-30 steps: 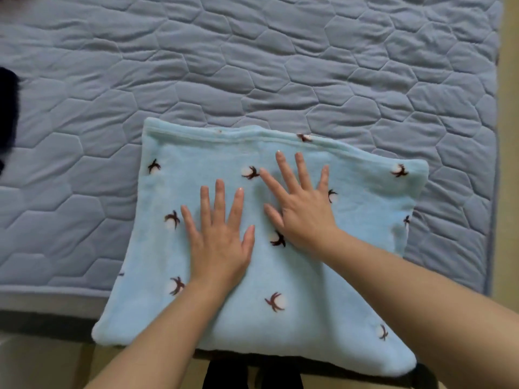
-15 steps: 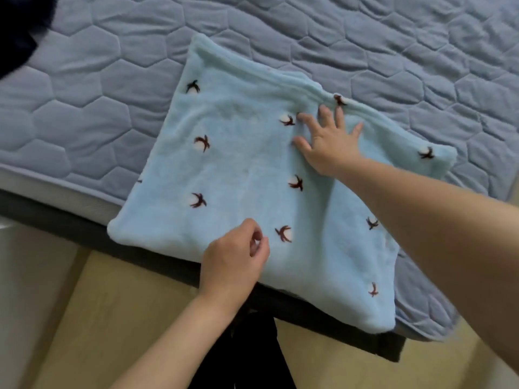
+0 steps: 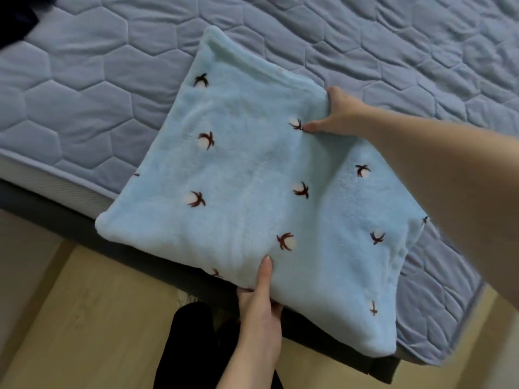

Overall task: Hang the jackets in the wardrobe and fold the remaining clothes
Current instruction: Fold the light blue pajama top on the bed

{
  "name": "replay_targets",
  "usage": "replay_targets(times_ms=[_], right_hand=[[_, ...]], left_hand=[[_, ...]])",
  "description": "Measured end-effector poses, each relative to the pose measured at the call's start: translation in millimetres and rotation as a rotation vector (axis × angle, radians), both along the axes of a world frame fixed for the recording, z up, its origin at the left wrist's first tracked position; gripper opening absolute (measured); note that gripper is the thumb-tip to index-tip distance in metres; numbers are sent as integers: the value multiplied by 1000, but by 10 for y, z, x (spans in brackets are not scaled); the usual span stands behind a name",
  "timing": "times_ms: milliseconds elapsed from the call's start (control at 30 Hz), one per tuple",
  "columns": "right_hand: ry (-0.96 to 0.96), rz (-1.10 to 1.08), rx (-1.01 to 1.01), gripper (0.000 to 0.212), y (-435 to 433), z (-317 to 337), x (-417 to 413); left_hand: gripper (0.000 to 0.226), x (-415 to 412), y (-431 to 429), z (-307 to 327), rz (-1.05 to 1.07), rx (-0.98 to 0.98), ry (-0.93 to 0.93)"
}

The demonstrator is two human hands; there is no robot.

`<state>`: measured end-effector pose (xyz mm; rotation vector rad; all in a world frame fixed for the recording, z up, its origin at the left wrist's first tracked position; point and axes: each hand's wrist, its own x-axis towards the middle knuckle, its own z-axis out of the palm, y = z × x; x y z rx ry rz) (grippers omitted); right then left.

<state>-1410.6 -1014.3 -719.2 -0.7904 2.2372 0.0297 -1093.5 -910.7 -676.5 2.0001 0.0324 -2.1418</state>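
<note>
A folded light-blue fleece garment (image 3: pixel 247 175) with small brown-and-white flower marks lies at the bed's near edge, part of it hanging past the mattress. My left hand (image 3: pixel 259 307) grips its near edge, thumb on top and fingers underneath. My right hand (image 3: pixel 337 113) grips its far edge, thumb pressed on the top face and fingers tucked behind the fabric.
The grey-blue quilted mattress (image 3: pixel 112 88) fills the upper view, with a dark bed frame (image 3: pixel 56 214) below it. A dark garment (image 3: pixel 14 18) shows at the top left corner. Wooden floor (image 3: pixel 84 318) and my black-clad legs (image 3: pixel 191 346) are below.
Both hands went from lying flat on the garment to gripping opposite edges. The view has swung to the left, so the garment sits turned in the frame.
</note>
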Motion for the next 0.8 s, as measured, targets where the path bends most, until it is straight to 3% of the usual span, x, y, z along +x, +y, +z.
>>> replay_targets(times_ms=[67, 200, 333, 433, 533, 667, 733, 800], right_hand=[[-52, -29, 8, 92, -25, 27, -29], [-149, -100, -9, 71, 43, 213, -8], [-272, -203, -50, 56, 197, 713, -88], [-254, -350, -116, 65, 312, 1302, -287], [-230, -566, -295, 63, 469, 1991, -568], [-205, -803, -714, 44, 717, 2828, -733], [-254, -859, -881, 50, 847, 3050, -687], [-305, -881, -967, 72, 1003, 3095, -575]], left_hand=[[67, -15, -36, 47, -33, -15, 33], [46, -27, -110, 101, -34, -55, 4], [62, -9, -398, 435, -83, -193, 72], [54, -101, -944, 781, -227, -338, 127], [53, -347, -1720, 1249, -460, -498, 243], [43, -930, -2593, 2093, -677, -707, 393], [39, -1219, -2838, 2525, -719, -783, 422], [42, -1408, -2984, 2810, -791, -814, 419]])
